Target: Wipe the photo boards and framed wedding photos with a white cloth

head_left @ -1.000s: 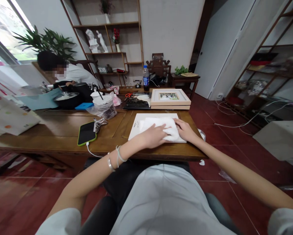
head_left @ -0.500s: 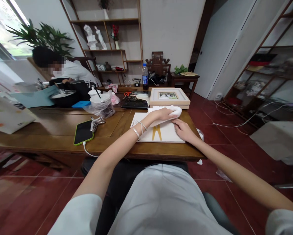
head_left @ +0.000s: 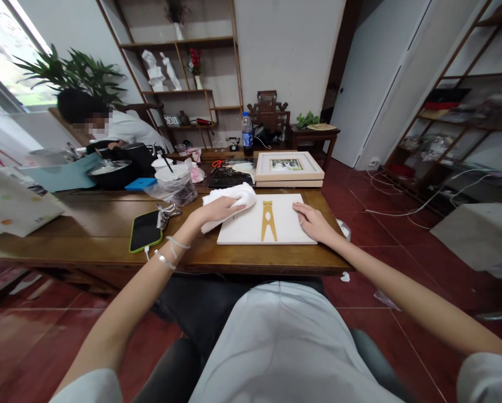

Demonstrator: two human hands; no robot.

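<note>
Two hands are at work on one wooden surface (head_left: 211,257). On its near right part lies one white rectangular board (head_left: 290,230), flat, bearing one yellow two-legged shape (head_left: 264,221) with a hole at its middle. The right hand (head_left: 313,221) rests on the board's right side, empty, fingers nearly straight and close together. The left hand (head_left: 222,209), with two bracelets on its wrist, holds one bunched white cloth (head_left: 245,194), which overlaps the board's far left corner and hides it.

Left of the board lies one smartphone (head_left: 145,232) in a green case, with one silver wrapper (head_left: 167,215) at its right edge. Beyond these stands one lidded cup (head_left: 169,172) with a straw, wrapped in a clear bag. One spotted white bag (head_left: 19,202) stands at far left, near a pale blue bin (head_left: 68,172).

Behind the board are two stacked picture frames (head_left: 290,174), just right of one dark tray (head_left: 230,179). Past them rises one blue-labelled bottle (head_left: 247,136). Across the surface on the left, one other person (head_left: 127,127) leans forward, partly hidden by black pots (head_left: 112,174). Two white statuettes (head_left: 154,71) stand on the far shelf (head_left: 177,43).
</note>
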